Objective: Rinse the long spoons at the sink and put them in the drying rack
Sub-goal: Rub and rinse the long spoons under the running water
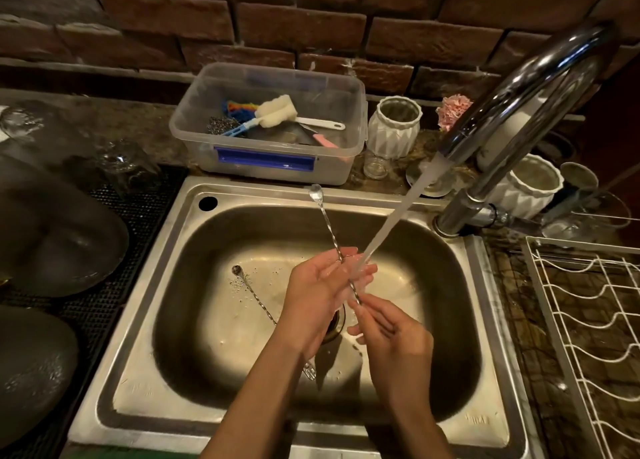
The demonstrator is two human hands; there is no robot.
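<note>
Over the steel sink (180, 237) I hold a long twisted-stem spoon (325, 216), bowl pointing up and away. My right hand (391, 341) pinches its lower end. My left hand (322, 285) lies under the middle of the stem, palm up, fingers loosely around it. Water from the chrome tap (512, 112) falls onto the stem and my left fingers. A second long spoon (249, 285) lies on the sink bottom, partly hidden under my left forearm, its forked end (309, 372) showing below. The white wire drying rack (588, 320) stands to the right of the sink.
A clear plastic tub (270, 168) with brushes and a sponge stick sits behind the sink. White ribbed jars (393, 129) and small glasses stand by the tap. Upturned glassware (52, 237) rests on a black mat at the left. A brick wall closes the back.
</note>
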